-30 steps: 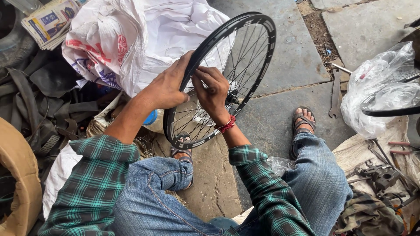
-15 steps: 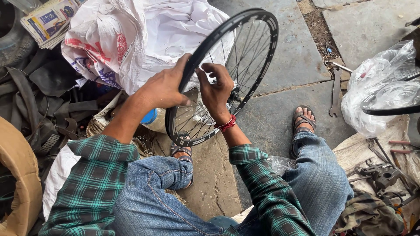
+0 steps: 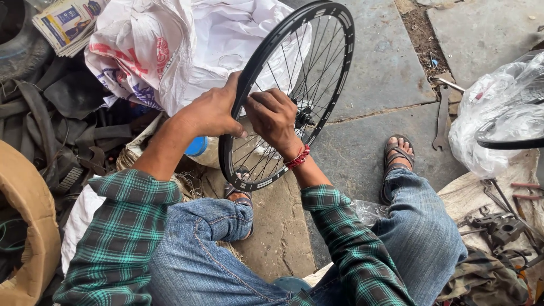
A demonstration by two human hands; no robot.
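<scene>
I see 1 black bicycle wheel standing upright on the stone floor between my knees. My left hand wraps its fingers pressed together around the near rim. My right hand pinches a spoke close beside it. White plastic bags crowd the wheel's far-left edge; bare paving lies open to its right.

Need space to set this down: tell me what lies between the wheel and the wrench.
In the head view, only bare stone paving lies between the wheel and wrench.
</scene>
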